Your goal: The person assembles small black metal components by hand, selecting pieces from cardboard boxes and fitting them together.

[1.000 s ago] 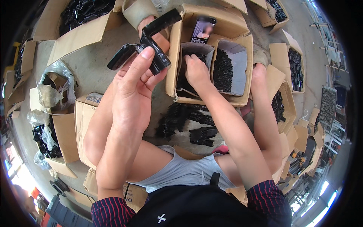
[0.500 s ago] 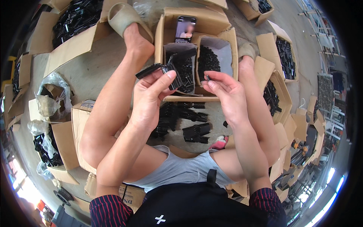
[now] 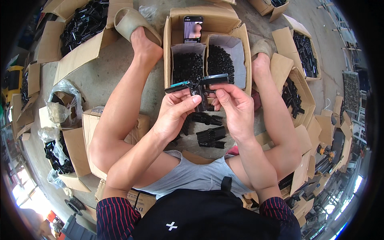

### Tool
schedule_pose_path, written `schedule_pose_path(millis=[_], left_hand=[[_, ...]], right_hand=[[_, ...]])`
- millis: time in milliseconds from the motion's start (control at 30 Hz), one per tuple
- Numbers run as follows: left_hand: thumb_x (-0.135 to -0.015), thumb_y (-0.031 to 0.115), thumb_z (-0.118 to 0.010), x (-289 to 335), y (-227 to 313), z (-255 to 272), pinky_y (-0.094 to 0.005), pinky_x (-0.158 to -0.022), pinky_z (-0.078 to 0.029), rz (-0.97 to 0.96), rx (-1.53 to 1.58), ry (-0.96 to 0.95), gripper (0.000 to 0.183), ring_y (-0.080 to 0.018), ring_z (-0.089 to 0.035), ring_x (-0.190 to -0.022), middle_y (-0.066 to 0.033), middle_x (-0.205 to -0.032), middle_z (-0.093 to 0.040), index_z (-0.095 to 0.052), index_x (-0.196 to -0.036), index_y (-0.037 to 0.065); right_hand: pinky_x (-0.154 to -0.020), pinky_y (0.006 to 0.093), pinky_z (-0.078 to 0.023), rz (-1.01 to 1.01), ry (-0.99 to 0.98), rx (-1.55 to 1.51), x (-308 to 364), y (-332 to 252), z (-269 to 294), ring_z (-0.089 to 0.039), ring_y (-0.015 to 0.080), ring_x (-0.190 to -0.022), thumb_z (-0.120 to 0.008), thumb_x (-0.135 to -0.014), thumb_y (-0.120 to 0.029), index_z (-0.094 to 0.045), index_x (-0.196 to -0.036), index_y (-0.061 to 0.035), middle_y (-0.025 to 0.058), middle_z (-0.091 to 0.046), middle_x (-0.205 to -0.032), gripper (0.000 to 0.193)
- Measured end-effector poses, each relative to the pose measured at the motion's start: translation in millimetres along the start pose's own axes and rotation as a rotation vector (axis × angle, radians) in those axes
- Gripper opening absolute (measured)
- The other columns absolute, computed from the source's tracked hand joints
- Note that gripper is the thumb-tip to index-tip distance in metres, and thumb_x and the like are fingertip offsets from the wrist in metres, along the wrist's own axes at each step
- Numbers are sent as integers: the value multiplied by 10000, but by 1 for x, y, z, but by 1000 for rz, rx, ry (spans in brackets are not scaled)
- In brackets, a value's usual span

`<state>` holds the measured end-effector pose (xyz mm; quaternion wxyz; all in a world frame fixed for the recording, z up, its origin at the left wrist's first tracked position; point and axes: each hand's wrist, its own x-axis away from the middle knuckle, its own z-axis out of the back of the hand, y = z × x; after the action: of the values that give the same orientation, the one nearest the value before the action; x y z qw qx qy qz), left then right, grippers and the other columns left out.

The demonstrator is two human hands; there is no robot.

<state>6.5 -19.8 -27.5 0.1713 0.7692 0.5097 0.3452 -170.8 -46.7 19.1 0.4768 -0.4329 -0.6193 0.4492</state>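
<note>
My left hand (image 3: 173,114) is closed round the stem of a black T-shaped plastic part (image 3: 198,94), whose two arms spread out sideways at the top. My right hand (image 3: 237,114) is at the part's right side. Thumb and forefinger there pinch a small dark piece (image 3: 212,91) against the stem; its exact shape is partly hidden. Just beyond both hands stands an open cardboard box (image 3: 168,52). Inside it are two grey-lined compartments, the left with small black pieces (image 3: 188,66), the right with more black pieces (image 3: 220,61).
A phone (image 3: 193,30) leans upright at the box's back. Black plastic parts (image 3: 211,137) lie on the floor between my legs. Open cartons of black parts stand around, including a left carton (image 3: 80,50) and a right carton (image 3: 301,93). Plastic bags (image 3: 60,108) lie at the left.
The T-shaped part has turned so its arms spread sideways, and it has moved right. My right hand has come in beside it with the small piece, so both hands now meet.
</note>
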Motion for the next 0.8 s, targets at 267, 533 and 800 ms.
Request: schedule_pose_path(millis=[267, 533, 800], left_hand=[[-882, 89, -759, 2, -3, -3, -259, -830, -509, -52, -90, 8, 202, -74, -644, -883, -12, -1004, -728, -714, -1078, 66], [-864, 73, -788, 7, -3, -12, -239, -776, -513, -67, -102, 76, 158, -58, -634, -818, -6, -936, -726, -729, -1011, 63], [-869, 58, -773, 8, 0, -13, -242, -793, -513, -59, -88, 74, 183, -63, -637, -842, -9, -953, -721, -717, -1044, 56]], right_hand=[[-619, 190, -452, -80, 99, -126, 4, 11, -7, -569, 25, -711, -703, -965, -175, -707, -1047, -45, -17, -688, -868, 154], [-708, 200, -465, 42, 205, -41, 12, 23, -18, -590, 38, -797, -708, -957, -122, -700, -1058, -18, -2, -697, -953, 145], [-778, 207, -467, -60, 156, -188, 13, 21, -18, -596, 53, -877, -651, -987, -87, -671, -1112, -10, 2, -684, -1014, 148]])
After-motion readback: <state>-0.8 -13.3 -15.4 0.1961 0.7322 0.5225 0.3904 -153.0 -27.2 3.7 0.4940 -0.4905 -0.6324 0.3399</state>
